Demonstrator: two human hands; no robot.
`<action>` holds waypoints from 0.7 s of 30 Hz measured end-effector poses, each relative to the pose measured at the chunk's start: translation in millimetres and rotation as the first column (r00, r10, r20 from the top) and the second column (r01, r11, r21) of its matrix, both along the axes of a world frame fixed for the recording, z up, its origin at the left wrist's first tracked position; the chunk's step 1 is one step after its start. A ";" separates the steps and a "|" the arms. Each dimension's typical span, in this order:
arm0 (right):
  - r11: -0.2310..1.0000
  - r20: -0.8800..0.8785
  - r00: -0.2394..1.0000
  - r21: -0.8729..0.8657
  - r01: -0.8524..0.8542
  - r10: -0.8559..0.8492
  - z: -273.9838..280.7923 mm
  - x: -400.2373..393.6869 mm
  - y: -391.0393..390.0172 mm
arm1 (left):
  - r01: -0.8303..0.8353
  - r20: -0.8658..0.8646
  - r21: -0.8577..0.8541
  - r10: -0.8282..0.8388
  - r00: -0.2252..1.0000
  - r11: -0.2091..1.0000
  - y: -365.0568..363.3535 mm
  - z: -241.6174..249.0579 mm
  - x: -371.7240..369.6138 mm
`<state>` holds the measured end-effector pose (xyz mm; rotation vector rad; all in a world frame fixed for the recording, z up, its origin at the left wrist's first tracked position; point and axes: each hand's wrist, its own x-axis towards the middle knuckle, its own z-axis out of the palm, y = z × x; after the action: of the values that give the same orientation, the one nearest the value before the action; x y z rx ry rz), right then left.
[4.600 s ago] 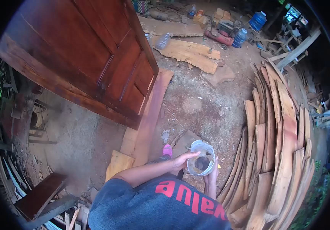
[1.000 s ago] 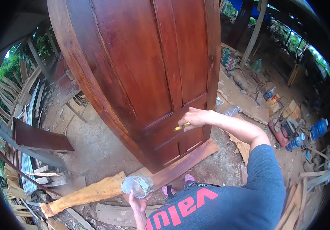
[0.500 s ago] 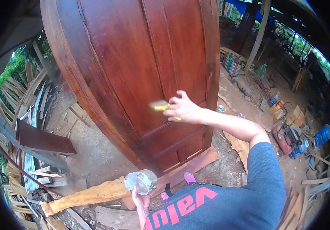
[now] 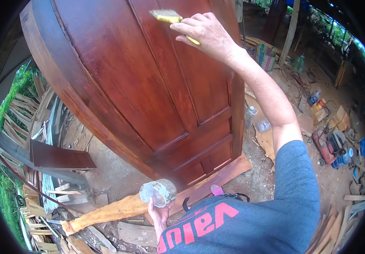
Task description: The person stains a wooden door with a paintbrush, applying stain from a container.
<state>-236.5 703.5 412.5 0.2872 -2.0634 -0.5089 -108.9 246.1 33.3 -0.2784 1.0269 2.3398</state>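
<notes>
A reddish-brown panelled wooden door (image 4: 119, 63) stands upright in front of me, its surface glossy in places. High up before its panels, my right hand (image 4: 210, 36) is closed round the yellow handle of a paintbrush (image 4: 168, 17), the bristles pointing left. Low down, near the door's foot, my left hand (image 4: 159, 213) grips a pale, smeared plastic tub (image 4: 165, 191) from below, thumb at its rim. The tub is tilted towards me, and its inside looks whitish and stained.
Wooden boards (image 4: 106, 211) lie on the ground at the door's foot. To the left is a dark brown panel (image 4: 62, 156) by stacked scrap wood. Clear bottles (image 4: 263, 125), a red machine (image 4: 324, 146), blue water jugs (image 4: 343, 158) and a woven bag (image 4: 265, 57) are at the right.
My right hand has raised the paintbrush from the door's middle to its upper part. The left hand still holds the tub low. The view has shifted slightly.
</notes>
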 end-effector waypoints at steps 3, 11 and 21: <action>0.993 -0.231 0.966 0.040 -0.110 0.116 -44.5 0.4 17.5 | 0.018 0.004 -0.008 -0.018 1.000 1.000 10.5 1.2 -2.2; 0.923 0.926 0.178 -0.359 0.139 0.334 -227.7 109.3 30.1 | 0.025 0.004 -0.069 -0.025 1.000 0.997 27.1 0.9 -1.4; 0.966 0.359 0.927 -0.258 -0.009 0.104 -60.3 54.0 83.9 | 0.052 0.027 -0.058 -0.051 0.998 0.997 59.9 2.5 3.4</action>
<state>-182.6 787.4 352.2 0.3080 -2.4503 -0.1565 -105.5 305.9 35.8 -0.2994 1.0789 2.2575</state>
